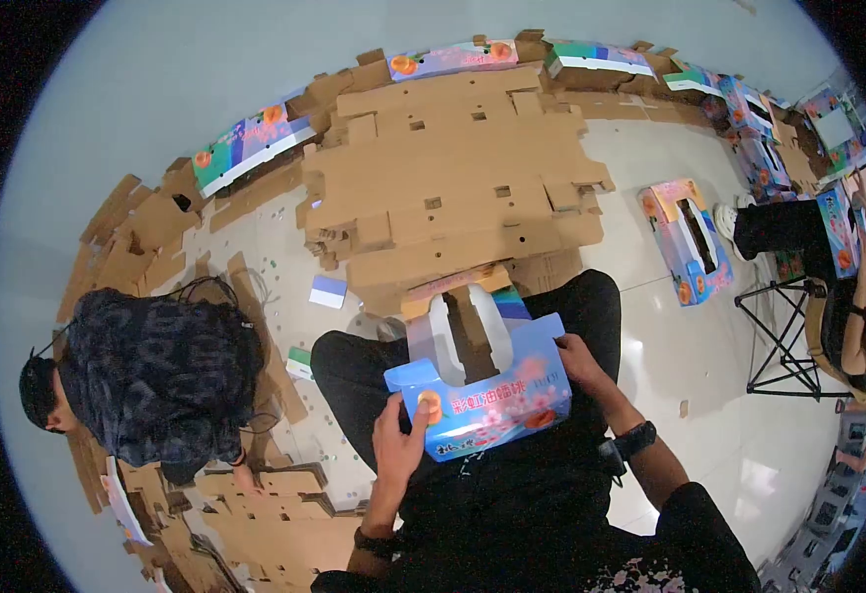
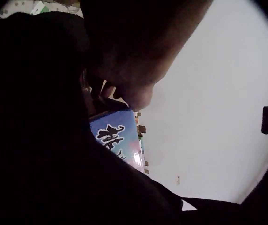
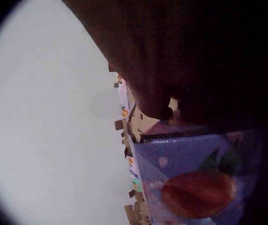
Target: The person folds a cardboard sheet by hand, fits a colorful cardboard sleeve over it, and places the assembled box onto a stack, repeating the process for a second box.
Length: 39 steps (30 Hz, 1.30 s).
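A blue and pink printed carton (image 1: 497, 400) with a long opening in its top rests on the person's lap in the head view. The left hand (image 1: 398, 440) grips its left side, thumb on the front face near a printed fruit. At the right end, the right hand (image 1: 583, 364) holds the upper corner. In the left wrist view the left hand (image 2: 134, 89) is dark above the carton's blue panel (image 2: 115, 133); the fingers are partly hidden. The right wrist view shows the right hand (image 3: 153, 93) at the edge of the panel with a printed fruit (image 3: 197, 192).
Flat brown cardboard (image 1: 472, 168) lies on the floor ahead, with printed cartons (image 1: 255, 148) along the wall. Another handled carton (image 1: 685, 242) stands to the right. A person in a patterned top (image 1: 161, 376) bends at the left; another sits at the right beside a folding stool (image 1: 788, 336).
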Each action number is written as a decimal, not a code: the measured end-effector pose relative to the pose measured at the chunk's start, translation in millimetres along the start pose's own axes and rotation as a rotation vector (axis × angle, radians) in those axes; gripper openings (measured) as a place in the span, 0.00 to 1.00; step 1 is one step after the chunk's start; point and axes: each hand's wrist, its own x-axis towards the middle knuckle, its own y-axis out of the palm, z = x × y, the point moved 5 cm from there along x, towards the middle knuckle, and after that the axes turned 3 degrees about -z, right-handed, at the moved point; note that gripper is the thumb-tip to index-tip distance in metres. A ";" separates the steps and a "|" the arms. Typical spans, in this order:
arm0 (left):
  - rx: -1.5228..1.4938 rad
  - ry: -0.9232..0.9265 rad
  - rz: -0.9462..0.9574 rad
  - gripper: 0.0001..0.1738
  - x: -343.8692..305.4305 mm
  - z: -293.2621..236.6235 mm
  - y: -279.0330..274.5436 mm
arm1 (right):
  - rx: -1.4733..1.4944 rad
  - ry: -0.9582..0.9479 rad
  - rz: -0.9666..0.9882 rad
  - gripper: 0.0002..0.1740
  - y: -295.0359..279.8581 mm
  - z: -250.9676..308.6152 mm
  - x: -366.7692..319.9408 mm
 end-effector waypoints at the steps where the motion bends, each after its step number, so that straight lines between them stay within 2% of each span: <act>1: 0.049 0.040 0.010 0.19 2.0 8.9 0.4 | -0.009 -0.001 -0.018 0.21 1.5 -6.2 -1.2; 2: 0.099 0.081 0.021 0.20 1.5 15.4 0.4 | 0.076 -0.048 -0.137 0.22 0.7 -11.3 -6.3; 4: -0.042 -0.038 0.038 0.22 8.5 15.3 1.0 | 0.249 -0.156 -0.377 0.26 1.7 14.0 -19.2; 7: -0.225 -0.172 -0.030 0.26 15.6 31.2 9.4 | 0.505 -0.092 -0.353 0.29 -3.2 97.6 -56.0; 8: -0.281 -0.210 -0.071 0.27 18.9 36.6 11.4 | 0.272 -0.174 -0.329 0.29 -3.3 100.0 -50.3; 10: -0.305 -0.272 0.047 0.36 29.5 40.2 15.0 | -0.190 -0.339 -0.282 0.28 -1.5 106.2 -39.7; 11: -0.300 -0.253 0.072 0.37 37.9 61.6 22.3 | -0.312 -0.379 -0.228 0.28 -1.5 112.5 -37.1; 12: -0.296 -0.234 0.093 0.39 42.0 62.9 25.2 | -0.364 -0.313 -0.213 0.28 -1.5 116.2 -37.1; 13: -0.357 -0.273 0.116 0.35 40.2 66.1 28.0 | -0.416 -0.249 -0.195 0.27 -0.4 119.6 -35.4; 14: -0.418 -0.311 0.137 0.33 38.0 68.5 31.6 | -0.467 -0.188 -0.175 0.27 1.0 120.6 -32.9; 16: -0.542 -0.388 0.181 0.28 36.2 60.6 38.4 | -0.384 -0.185 -0.182 0.27 1.6 116.2 -31.2; 23: -0.748 -0.566 0.116 0.24 31.6 77.2 46.1 | -0.104 -0.161 -0.191 0.25 5.6 100.8 -23.6; 26: -0.812 -0.640 0.091 0.22 36.9 61.8 45.4 | -0.005 -0.111 -0.190 0.22 8.4 86.9 -12.2; 28: -0.809 -0.694 0.053 0.21 35.9 44.7 45.0 | -0.017 -0.031 -0.144 0.24 10.6 51.4 3.9; 29: -0.828 -0.759 0.133 0.21 38.0 70.2 52.8 | -0.022 0.009 -0.122 0.25 12.8 37.4 8.0; 30: -0.846 -0.822 0.216 0.21 44.9 115.8 64.4 | -0.029 -0.030 -0.157 0.27 14.6 35.0 7.0; 31: -0.865 -0.880 0.299 0.21 50.7 139.2 72.6 | -0.036 -0.073 -0.192 0.30 15.6 35.4 6.8; 32: -0.875 -0.908 0.339 0.21 52.3 130.8 70.5 | -0.043 -0.111 -0.225 0.33 16.4 35.7 5.2; 35: -0.889 -0.951 0.428 0.22 52.4 83.1 52.4 | 0.109 0.016 -0.173 0.40 11.1 61.1 -14.3; 38: -0.856 -0.886 0.422 0.26 34.5 44.2 35.4 | 0.128 -0.070 -0.087 0.41 -14.4 97.8 -48.9; 39: -0.836 -0.844 0.410 0.29 24.6 24.9 31.4 | -0.042 -0.200 -0.150 0.41 -27.8 121.8 -68.6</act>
